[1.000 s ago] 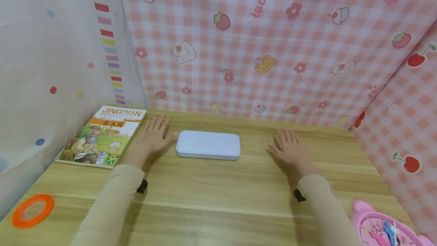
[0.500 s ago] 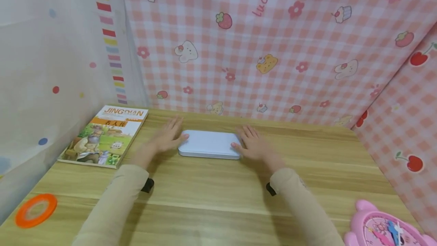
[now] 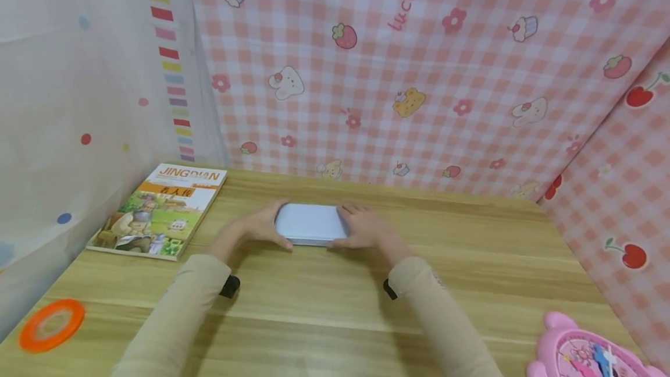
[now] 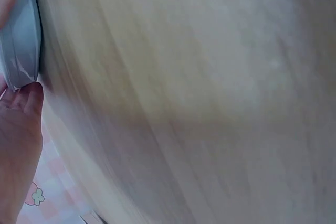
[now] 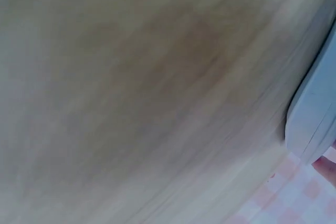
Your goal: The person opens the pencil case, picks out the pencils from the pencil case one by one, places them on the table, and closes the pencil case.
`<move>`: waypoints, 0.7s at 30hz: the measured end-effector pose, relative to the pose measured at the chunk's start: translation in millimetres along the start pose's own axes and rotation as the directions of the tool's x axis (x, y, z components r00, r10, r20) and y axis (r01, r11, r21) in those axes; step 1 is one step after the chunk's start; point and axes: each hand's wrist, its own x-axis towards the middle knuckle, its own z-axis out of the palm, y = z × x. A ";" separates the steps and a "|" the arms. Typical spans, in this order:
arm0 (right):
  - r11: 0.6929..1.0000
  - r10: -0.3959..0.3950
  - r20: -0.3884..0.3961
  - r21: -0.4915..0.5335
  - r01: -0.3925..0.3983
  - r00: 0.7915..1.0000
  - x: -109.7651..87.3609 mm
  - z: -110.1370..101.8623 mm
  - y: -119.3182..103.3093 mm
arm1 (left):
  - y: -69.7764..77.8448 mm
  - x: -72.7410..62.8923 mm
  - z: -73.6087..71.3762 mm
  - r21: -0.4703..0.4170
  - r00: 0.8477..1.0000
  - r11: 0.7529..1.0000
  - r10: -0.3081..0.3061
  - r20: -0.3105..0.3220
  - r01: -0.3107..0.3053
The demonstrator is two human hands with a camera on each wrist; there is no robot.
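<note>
A flat white case with rounded corners (image 3: 312, 223) lies on the wooden table toward the back. My left hand (image 3: 264, 224) grips its left end, thumb along the near edge and fingers at the far side. At the opposite end my right hand (image 3: 363, 227) holds it the same way, thumb in front and fingers over the far corner. In the left wrist view the left hand (image 4: 18, 140) has its fingertips against the end of the case (image 4: 22, 35). The right wrist view shows the case's corner (image 5: 312, 124) with a fingertip (image 5: 325, 169) beside it.
A magazine (image 3: 159, 208) lies at the back left of the table (image 3: 324, 307). An orange ring-shaped roll (image 3: 52, 324) is at the front left, and a pink clock (image 3: 586, 351) at the front right. Patterned cloth (image 3: 450, 63) hangs behind the table.
My right hand has moved left to the right end of the case, and my left hand has moved right to its left end. Both hands have closed round it.
</note>
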 end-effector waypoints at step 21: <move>0.934 -0.226 0.013 -0.282 0.221 0.974 16.9 -7.5 -22.8 | 5.1 2.3 2.0 0.001 1.000 1.000 0.004 -0.017 -0.004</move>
